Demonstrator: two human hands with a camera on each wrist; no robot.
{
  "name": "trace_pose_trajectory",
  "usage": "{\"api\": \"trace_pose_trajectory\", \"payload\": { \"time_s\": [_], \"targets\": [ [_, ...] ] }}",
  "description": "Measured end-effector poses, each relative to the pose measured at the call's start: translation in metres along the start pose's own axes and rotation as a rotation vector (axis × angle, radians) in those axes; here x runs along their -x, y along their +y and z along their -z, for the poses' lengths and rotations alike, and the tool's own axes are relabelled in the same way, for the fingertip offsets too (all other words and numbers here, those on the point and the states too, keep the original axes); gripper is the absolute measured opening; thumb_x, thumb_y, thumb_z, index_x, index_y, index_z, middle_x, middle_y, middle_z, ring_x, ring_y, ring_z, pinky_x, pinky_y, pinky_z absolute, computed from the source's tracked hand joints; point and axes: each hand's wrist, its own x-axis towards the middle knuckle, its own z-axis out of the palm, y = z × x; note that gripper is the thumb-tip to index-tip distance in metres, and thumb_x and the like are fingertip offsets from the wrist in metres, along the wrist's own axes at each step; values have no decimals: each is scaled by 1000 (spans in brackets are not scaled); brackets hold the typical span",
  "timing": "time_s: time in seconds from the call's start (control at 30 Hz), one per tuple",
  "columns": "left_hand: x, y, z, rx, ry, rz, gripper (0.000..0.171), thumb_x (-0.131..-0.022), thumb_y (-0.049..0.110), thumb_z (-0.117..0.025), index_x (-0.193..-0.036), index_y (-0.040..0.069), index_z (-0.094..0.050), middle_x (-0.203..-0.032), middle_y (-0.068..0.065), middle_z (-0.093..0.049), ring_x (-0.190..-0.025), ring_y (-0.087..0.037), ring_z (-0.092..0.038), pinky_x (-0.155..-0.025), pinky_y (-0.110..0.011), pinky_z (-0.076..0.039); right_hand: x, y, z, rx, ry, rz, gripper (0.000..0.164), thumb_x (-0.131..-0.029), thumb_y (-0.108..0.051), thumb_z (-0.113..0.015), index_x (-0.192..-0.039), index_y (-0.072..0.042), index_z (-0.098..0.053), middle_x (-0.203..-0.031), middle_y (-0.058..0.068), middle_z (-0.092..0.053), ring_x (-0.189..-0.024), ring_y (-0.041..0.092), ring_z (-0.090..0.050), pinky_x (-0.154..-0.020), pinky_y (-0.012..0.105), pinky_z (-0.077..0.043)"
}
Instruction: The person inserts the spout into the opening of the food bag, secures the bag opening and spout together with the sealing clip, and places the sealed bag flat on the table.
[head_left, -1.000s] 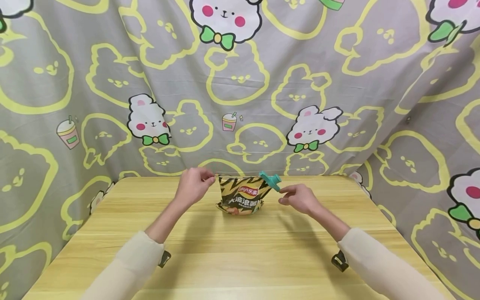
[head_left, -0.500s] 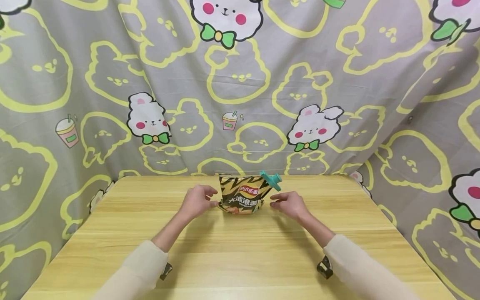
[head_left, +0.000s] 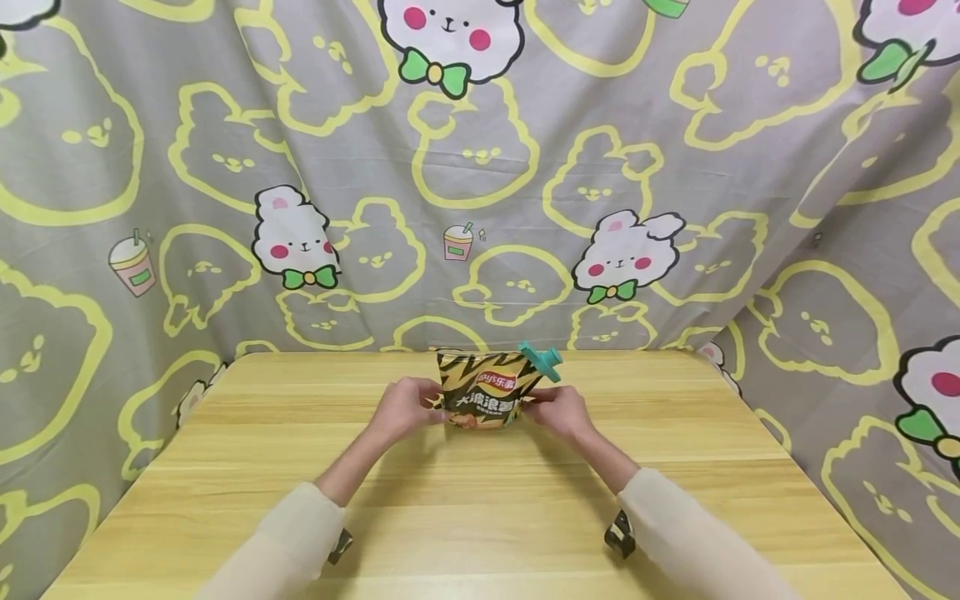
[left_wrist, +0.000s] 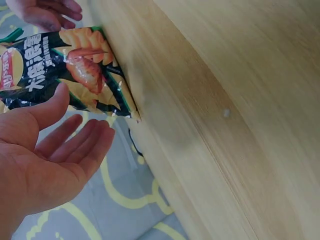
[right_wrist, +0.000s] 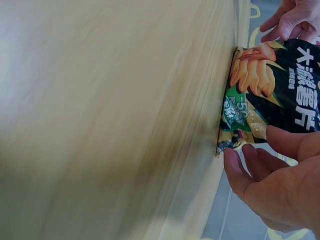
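Note:
A black-and-gold bag of potato chips (head_left: 483, 398) stands upright near the table's far edge. A teal bag clip (head_left: 542, 360) with a round spout-like knob sits slanted over its upper right corner. My left hand (head_left: 405, 408) is at the bag's lower left side; in the left wrist view its fingers are loosely bent and its thumb lies by the bag's edge. At the lower right side is my right hand (head_left: 558, 412). In the right wrist view its thumb overlaps the bag's edge and the fingertips sit close to the bottom corner; firm contact is unclear.
The light wooden table (head_left: 480, 517) stretches from the bag toward me. Behind and on both sides hangs a grey curtain (head_left: 390, 167) with cartoon prints. Dark wrist-worn devices (head_left: 620, 537) show below the sleeves.
My left hand has come down from the bag's upper left corner to its lower side. The right hand has left the clip's lower end and moved in, down to the bag's right side.

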Motion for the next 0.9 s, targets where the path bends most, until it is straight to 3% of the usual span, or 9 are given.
{"api": "trace_pose_trajectory", "payload": {
  "time_s": [0.23, 0.43, 0.63, 0.9],
  "targets": [
    [-5, 3, 0, 14, 7, -43, 34, -80, 8, -84, -112, 0, -73, -105, -15, -77, -97, -29, -75, -90, -43, -59, -2, -3, -7, -19, 10, 12, 35, -85, -11, -75, -117, 2, -73, -100, 20, -77, -84, 35, -76, -70, 38, -61],
    [-8, 5, 0, 23, 20, -63, 23, -82, 7, -82, -105, 4, -76, -101, -12, -78, -91, -24, -76, -88, -41, -60, -4, -5, -8, -34, 18, 5, 36, -87, -14, -75, -119, 2, -72, -97, 21, -77, -88, 38, -76, -77, 41, -61],
    [-11, 5, 0, 25, 32, -45, 25, -85, 10, -81, -109, 4, -76, -102, -12, -78, -97, -28, -75, -89, -43, -59, -8, -6, -7, -26, 30, 6, 33, -87, -15, -75, -117, 0, -74, -99, 18, -77, -88, 36, -76, -79, 38, -61],
    [-14, 5, 0, 24, 43, -10, 27, -89, 14, -78, -113, 3, -75, -107, -14, -78, -103, -31, -73, -95, -47, -56, -11, -8, -8, -31, 44, 7, 28, -88, -14, -74, -112, -1, -76, -97, 16, -78, -87, 35, -77, -88, 43, -59]
  ]
}}
